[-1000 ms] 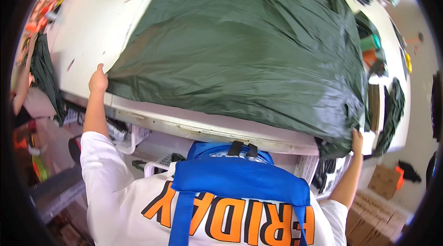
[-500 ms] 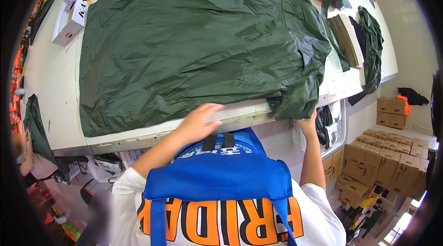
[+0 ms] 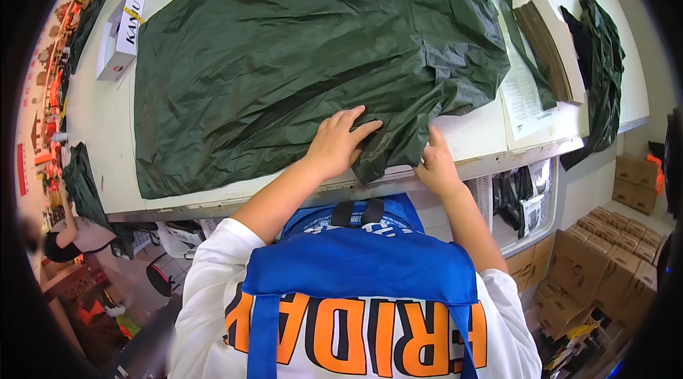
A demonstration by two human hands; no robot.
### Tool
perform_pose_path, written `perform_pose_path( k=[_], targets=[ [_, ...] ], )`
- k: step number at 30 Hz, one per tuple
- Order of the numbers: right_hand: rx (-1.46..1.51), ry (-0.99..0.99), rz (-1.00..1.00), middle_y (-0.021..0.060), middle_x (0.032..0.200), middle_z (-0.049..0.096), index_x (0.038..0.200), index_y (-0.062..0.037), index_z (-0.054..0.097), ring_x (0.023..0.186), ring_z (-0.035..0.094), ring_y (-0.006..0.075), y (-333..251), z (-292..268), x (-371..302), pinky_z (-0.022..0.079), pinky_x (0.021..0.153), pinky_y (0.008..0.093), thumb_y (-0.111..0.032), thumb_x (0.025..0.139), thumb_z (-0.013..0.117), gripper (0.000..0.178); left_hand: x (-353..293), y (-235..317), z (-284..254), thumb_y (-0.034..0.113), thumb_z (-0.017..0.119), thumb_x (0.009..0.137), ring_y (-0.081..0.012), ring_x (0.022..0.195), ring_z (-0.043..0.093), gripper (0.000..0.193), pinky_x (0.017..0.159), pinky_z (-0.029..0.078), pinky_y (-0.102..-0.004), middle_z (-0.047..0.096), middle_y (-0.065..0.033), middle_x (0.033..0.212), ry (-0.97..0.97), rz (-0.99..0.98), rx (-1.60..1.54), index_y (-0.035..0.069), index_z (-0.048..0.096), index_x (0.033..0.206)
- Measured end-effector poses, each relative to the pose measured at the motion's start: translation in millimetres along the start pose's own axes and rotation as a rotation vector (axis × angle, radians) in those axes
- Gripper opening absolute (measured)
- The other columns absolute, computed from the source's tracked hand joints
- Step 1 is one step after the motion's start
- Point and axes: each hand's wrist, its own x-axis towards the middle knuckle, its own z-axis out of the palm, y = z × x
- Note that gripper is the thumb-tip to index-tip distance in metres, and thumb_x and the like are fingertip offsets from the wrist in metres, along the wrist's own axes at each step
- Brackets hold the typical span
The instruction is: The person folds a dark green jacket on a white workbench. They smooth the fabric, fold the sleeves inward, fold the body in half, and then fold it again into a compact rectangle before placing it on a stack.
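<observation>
A large piece of dark green, shiny, crinkled fabric (image 3: 284, 59) is spread over the white table, its near right part bunched into folds. My left hand (image 3: 336, 144) lies on the fabric's near edge, fingers spread, thumb pointing toward the folds. Just right of it, my right hand (image 3: 437, 166) has closed on the bunched edge, the index finger stretched along it and the other fingers curled. A small flap of the fabric hangs between my two hands near the table's front edge. The fingertips of my right hand are partly hidden by the fabric.
At the table's far left stands a white open box (image 3: 119, 41). To the right lie a stack of brown card sheets (image 3: 544, 52), a printed paper (image 3: 523, 105), a green strap (image 3: 523, 45) and another dark green garment (image 3: 601, 73). Baskets (image 3: 523, 201) stand below; cartons (image 3: 583, 265) are piled right.
My right hand has moved left and up with the fabric's corner, bringing it from over the table's edge. My left hand has come forward and right onto the fabric.
</observation>
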Motion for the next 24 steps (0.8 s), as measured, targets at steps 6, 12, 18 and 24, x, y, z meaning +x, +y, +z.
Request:
perform_pose_path(
  k=[6,12,18,24],
  targets=[
    [0.355,0.329,0.371,0.0066,0.085,0.049,0.093,-0.0046,0.053,0.081,0.047,0.0152,-62,-63,-14,0.04,0.073,0.0291,-0.009,0.094,0.05,0.006,13,-17,-3,0.003,0.065,0.067,-0.0324,0.103,0.054,0.024,0.084,0.046,-0.0399,0.058,-0.0093,0.111,0.118,0.006,-0.152,0.007,0.06,0.091],
    [-0.171,-0.078,0.874,0.0173,0.077,0.059,0.099,-0.0007,0.052,0.076,0.059,0.028,-58,-103,-131,0.047,0.07,0.0399,-0.021,0.093,0.054,0.021,-15,-19,0,0.007,0.068,0.063,-0.0308,0.124,0.046,0.027,0.094,0.04,-0.0468,0.05,-0.0072,0.136,-0.301,0.088,0.024,0.01,0.058,0.088],
    [-0.246,-0.471,0.968,0.0268,0.1,0.064,0.108,0.0006,0.055,0.1,0.06,0.0422,-10,-55,-188,0.048,0.086,0.045,-0.016,0.083,0.06,0.03,-6,12,-5,0.041,0.065,0.081,-0.0341,0.134,0.036,0.037,0.104,0.032,-0.0504,0.038,-0.0118,0.147,-0.607,0.005,0.121,0.012,0.063,0.104],
    [0.219,0.686,0.811,0.0231,0.12,0.058,0.127,0.0036,0.046,0.109,0.057,0.0325,91,-60,-13,0.044,0.092,0.0382,-0.031,0.092,0.058,0.05,-1,33,49,0.048,0.061,0.084,-0.0419,0.143,0.008,0.067,0.112,0.007,-0.0619,0.015,-0.0105,0.157,-0.415,0.156,0.055,0.031,0.037,0.144]
  ],
)
